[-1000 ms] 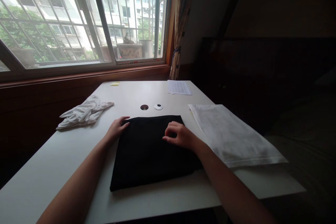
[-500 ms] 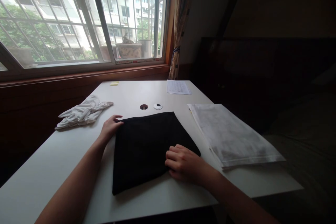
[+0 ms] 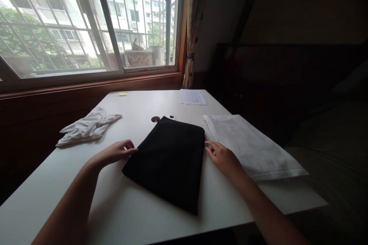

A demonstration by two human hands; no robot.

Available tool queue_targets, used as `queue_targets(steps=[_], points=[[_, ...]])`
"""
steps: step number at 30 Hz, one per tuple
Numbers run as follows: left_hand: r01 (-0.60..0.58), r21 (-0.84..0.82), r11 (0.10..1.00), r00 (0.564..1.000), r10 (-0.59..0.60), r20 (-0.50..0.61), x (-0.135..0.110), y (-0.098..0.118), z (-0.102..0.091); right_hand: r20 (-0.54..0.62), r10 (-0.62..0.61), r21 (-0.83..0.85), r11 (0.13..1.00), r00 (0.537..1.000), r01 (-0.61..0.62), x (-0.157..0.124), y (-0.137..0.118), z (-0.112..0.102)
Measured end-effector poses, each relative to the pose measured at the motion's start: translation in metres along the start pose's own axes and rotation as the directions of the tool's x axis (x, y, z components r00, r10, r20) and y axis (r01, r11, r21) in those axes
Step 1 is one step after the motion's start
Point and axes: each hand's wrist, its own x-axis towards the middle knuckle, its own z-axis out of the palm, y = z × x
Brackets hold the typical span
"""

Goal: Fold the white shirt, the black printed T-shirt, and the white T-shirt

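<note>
Black folded cloth lies flat at the middle of the white surface, turned so that none of its sides runs square to the edges. One of its corners points towards the near edge, another towards the left edge; its far side comes up to a round hole and hides part of a white round cap just right of that hole.

The left hand comes over from the near left, its fingertips touching the cloth's left side; whether this grip pinches the fabric or only rests against it, I cannot tell. The right hand is at the opposite side, its grip apart, thumb and forefinger slightly parted with the tips at or just beside the cloth's right side.

Along the left edge lies a crumpled pale garment. A yellow sticky note sits by the far left corner, and printed paper by the far right corner. Flat white fabric follows the right edge and reaches slightly over it. Beyond the far edge stand a barred window and a tied curtain.
</note>
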Motion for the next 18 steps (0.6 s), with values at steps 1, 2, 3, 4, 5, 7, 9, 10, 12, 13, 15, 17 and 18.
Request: queue_targets(steps=[1,2,3,4,5,7,9,10,12,13,15,17,18], points=[[-0.025,0.024,0.999,0.997,0.027,-0.072,0.006,0.003,0.007,0.006,0.021,0.06,0.998,1.0,-0.022,-0.001,-0.001,0.005],[-0.038,0.03,0.999,0.99,0.041,-0.133,0.011,0.006,0.014,0.013,0.033,0.112,0.993,0.999,-0.035,-0.003,-0.003,0.009],[-0.041,0.015,0.999,0.983,0.043,-0.177,0.015,0.009,0.02,0.017,0.041,0.158,0.987,0.999,-0.043,-0.005,-0.006,0.012],[-0.041,-0.012,0.999,0.978,0.037,-0.207,0.018,0.012,0.026,0.018,0.047,0.199,0.979,0.999,-0.05,-0.006,-0.01,0.014],[-0.04,-0.039,0.998,0.974,0.03,-0.226,0.02,0.014,0.031,0.018,0.057,0.237,0.97,0.998,-0.059,-0.008,-0.014,0.016],[-0.036,-0.065,0.997,0.971,0.019,-0.237,0.023,0.018,0.037,0.021,0.09,0.29,0.953,0.996,-0.092,-0.011,-0.021,0.018],[-0.03,-0.063,0.998,0.975,0.015,-0.222,0.023,0.019,0.04,0.04,0.129,0.318,0.938,0.991,-0.135,-0.013,-0.024,0.019],[-0.02,-0.065,0.998,0.978,0.006,-0.209,0.022,0.018,0.04,0.05,0.146,0.331,0.931,0.988,-0.154,-0.014,-0.024,0.02],[0.002,-0.086,0.996,0.983,-0.018,-0.181,0.021,0.016,0.038,0.061,0.167,0.36,0.916,0.984,-0.178,-0.014,-0.021,0.023],[0.009,-0.109,0.994,0.986,-0.027,-0.162,0.02,0.015,0.038,0.062,0.174,0.374,0.909,0.983,-0.184,-0.014,-0.019,0.025],[0.015,-0.178,0.984,0.995,-0.032,-0.09,0.017,0.014,0.038,0.062,0.185,0.399,0.896,0.981,-0.194,-0.013,-0.016,0.029],[0.035,-0.251,0.967,0.999,-0.03,0.024,0.013,0.014,0.038,0.065,0.201,0.424,0.881,0.977,-0.209,-0.011,-0.014,0.031],[0.057,-0.283,0.958,0.996,-0.037,0.077,0.012,0.014,0.039,0.068,0.209,0.439,0.872,0.975,-0.218,-0.011,-0.014,0.031]])
